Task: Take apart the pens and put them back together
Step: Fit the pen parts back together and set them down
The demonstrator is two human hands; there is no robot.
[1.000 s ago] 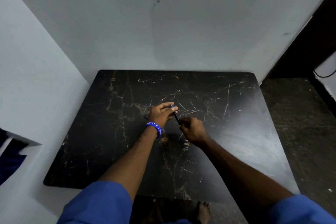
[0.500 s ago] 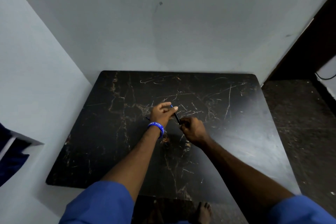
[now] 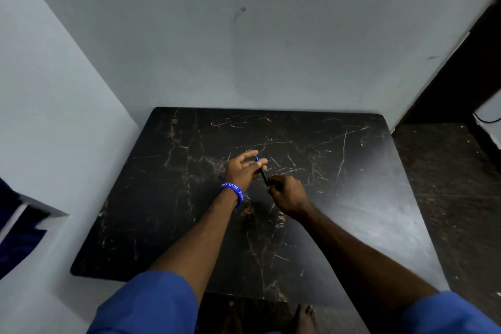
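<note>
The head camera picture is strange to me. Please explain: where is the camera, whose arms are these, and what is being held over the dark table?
The camera sits on a person's head and looks forward and down, so the two arms are that person's own. No machine is here. The left hand, with a blue wristband, and the right hand hold one pen between them, above a black marble-patterned table. The pen is dark with a blue far end. I can make out nothing else lying on the table. Blue sleeves show at the bottom.

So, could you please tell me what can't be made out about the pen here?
Head view only:
- Pen: its lower end is hidden in the right hand.
- Its blue top is partly covered by the left hand.
- Whether its parts are joined: too small and dark.
</note>
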